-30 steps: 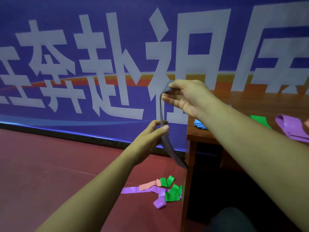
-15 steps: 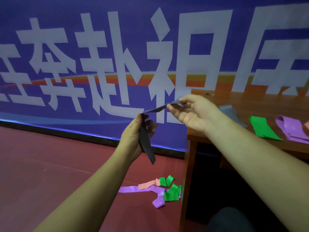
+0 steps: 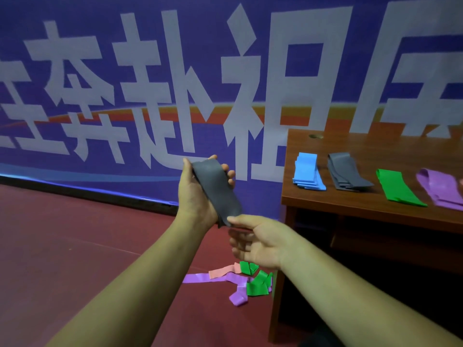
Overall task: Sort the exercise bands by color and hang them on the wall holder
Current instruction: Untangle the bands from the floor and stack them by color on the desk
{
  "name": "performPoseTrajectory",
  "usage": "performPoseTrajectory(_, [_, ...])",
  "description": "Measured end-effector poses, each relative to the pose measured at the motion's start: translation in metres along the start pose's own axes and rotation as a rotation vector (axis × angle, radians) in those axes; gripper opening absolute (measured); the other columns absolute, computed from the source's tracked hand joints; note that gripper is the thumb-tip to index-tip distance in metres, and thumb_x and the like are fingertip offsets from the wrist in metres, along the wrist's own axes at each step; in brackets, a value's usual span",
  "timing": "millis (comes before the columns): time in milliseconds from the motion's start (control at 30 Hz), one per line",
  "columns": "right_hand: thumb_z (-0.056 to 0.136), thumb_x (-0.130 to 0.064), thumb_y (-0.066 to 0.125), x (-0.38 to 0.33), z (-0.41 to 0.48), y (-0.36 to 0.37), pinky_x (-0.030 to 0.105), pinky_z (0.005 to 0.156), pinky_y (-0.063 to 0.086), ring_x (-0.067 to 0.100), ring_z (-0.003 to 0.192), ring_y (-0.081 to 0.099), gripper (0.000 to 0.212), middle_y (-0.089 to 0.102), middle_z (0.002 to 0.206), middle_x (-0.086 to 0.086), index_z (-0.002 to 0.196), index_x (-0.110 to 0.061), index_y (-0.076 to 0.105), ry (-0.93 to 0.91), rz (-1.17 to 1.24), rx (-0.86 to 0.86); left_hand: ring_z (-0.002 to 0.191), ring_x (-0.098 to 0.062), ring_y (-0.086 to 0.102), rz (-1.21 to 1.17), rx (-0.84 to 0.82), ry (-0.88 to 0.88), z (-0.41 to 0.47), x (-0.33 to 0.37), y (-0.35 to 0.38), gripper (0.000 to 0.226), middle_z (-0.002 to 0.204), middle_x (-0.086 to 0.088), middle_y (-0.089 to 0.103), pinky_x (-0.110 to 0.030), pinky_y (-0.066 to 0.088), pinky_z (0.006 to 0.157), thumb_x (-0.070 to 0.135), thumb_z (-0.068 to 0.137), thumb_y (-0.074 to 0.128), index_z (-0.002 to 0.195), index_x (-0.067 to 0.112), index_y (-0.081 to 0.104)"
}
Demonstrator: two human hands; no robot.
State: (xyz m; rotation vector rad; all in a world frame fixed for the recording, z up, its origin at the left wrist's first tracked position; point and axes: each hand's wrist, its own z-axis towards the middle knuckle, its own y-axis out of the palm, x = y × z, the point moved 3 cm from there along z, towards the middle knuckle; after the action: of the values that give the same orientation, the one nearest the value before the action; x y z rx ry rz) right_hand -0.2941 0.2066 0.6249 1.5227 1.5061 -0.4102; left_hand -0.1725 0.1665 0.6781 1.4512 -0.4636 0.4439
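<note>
A blue banner (image 3: 150, 71) with large white characters is covering the wall behind a wooden counter (image 3: 350, 204), and a dark red floor (image 3: 75, 246) is stretching out below it. Left of the counter, up in the air, a folded grey band (image 3: 216, 189) is being held between both hands. The left hand (image 3: 198, 194) is wrapping its fingers (image 3: 231, 174) round the band's upper end, while the right hand (image 3: 258, 242) is pinching the lower end between thumb and forefinger, its other fingers blurred beneath. The band is slanting down toward the counter's near left corner without touching it.

On the counter, four sorted lots are lying side by side, apart from one another: a stack of blue bands (image 3: 307, 172) nearest its left edge, then a stack of grey bands (image 3: 347, 172), a green band (image 3: 395, 187) and a purple band (image 3: 441, 187) farthest right. On the floor beside the counter's left leg, a loose tangle of purple, pink and green bands (image 3: 240, 279) is lying in a heap.
</note>
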Motion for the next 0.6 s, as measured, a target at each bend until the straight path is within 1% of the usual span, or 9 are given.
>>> performPoseTrajectory(133, [0.080,-0.020,0.074,0.005,0.004,0.003,0.029,0.061,0.048,0.017,0.067,0.059,0.010,0.064,0.077,0.004,0.080,-0.016,0.065,-0.045,-0.034,-0.015,0.075,-0.023,0.063,0.054,-0.013,-0.031,0.000,-0.004,-0.001,0.075,0.088,-0.012,0.063,-0.029,0.051,0.071,0.069,0.091,0.036,0.111,0.000,0.057])
performPoseTrajectory(267, [0.076,-0.024,0.081,-0.002,0.004,-0.007,0.026,0.056,0.045,0.015,0.061,0.057,0.020,0.061,0.071,0.002,0.077,-0.018,0.061,-0.177,-0.257,0.054,0.066,-0.020,0.056,0.138,-0.053,-0.089,-0.001,-0.006,0.000,0.074,0.082,-0.009,0.059,-0.028,0.048,0.062,0.073,0.089,0.035,0.102,0.005,0.060])
performPoseTrajectory(333, [0.073,-0.025,0.083,-0.020,-0.002,-0.016,0.026,0.056,0.045,0.015,0.064,0.059,0.024,0.063,0.072,0.003,0.077,-0.016,0.061,-0.297,-0.411,0.141,0.061,-0.018,0.051,0.216,-0.065,-0.112,-0.001,-0.006,0.001,0.074,0.077,-0.007,0.057,-0.028,0.044,0.059,0.074,0.089,0.032,0.100,0.006,0.060])
performPoseTrajectory(433, [0.075,-0.026,0.082,-0.063,-0.021,-0.025,0.025,0.058,0.047,0.015,0.074,0.062,0.025,0.067,0.080,0.004,0.086,-0.012,0.064,-0.546,-0.567,0.266,0.057,-0.017,0.049,0.333,-0.130,-0.167,-0.003,-0.011,0.009,0.076,0.074,-0.008,0.055,-0.027,0.043,0.055,0.074,0.090,0.029,0.103,0.004,0.057])
performPoseTrajectory(533, [0.078,-0.032,0.079,-0.107,-0.044,-0.026,0.023,0.066,0.048,0.011,0.087,0.064,0.028,0.069,0.095,-0.001,0.098,-0.019,0.067,-0.758,-0.701,0.282,0.057,-0.019,0.049,0.460,-0.222,-0.256,-0.009,-0.022,0.022,0.078,0.074,-0.012,0.054,-0.028,0.043,0.054,0.073,0.091,0.030,0.104,0.001,0.057])
performPoseTrajectory(600, [0.078,-0.038,0.078,-0.128,-0.057,-0.027,0.023,0.073,0.048,0.006,0.092,0.063,0.030,0.068,0.100,-0.004,0.104,-0.025,0.070,-0.835,-0.848,0.284,0.055,-0.021,0.048,0.541,-0.300,-0.275,-0.013,-0.032,0.033,0.078,0.074,-0.015,0.054,-0.030,0.042,0.054,0.072,0.092,0.028,0.104,0.000,0.057])
